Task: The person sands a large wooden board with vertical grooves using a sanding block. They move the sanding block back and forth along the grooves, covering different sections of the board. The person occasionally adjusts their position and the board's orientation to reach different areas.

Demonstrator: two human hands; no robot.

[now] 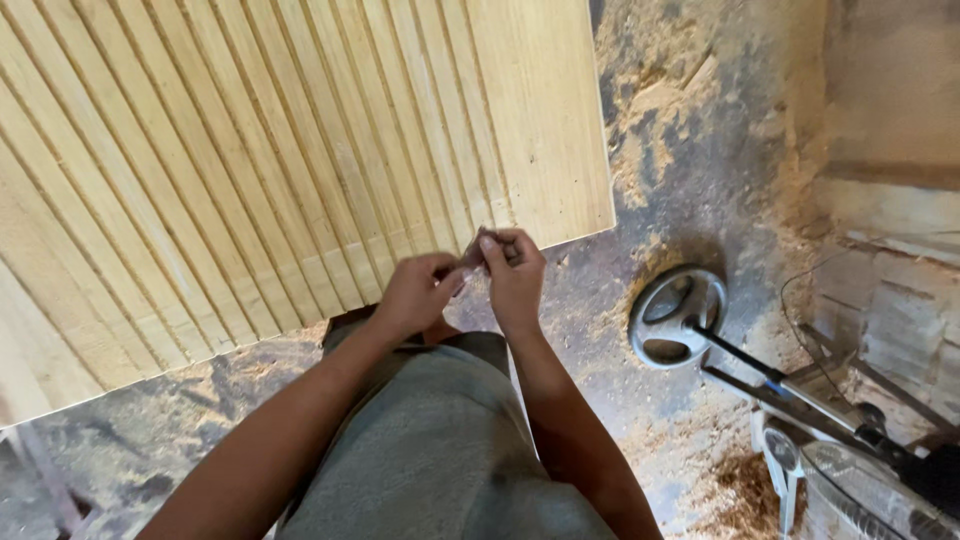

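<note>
Both my hands meet just below the near edge of a large grooved wooden panel [250,170]. My left hand [415,293] and my right hand [515,270] pinch a small dark brownish piece [473,252] between their fingertips; it looks like a folded scrap of sandpaper, though it is too small to be sure. The hands hover above my grey shirt and do not touch the panel. The panel has many parallel ridges and a flat strip along its right side.
The concrete floor [690,150] is strewn with sawdust. A wheeled metal frame with a round black wheel [678,315] lies at the right, beside a white fan-like grille [870,495]. Stacked boards [890,90] stand at the far right.
</note>
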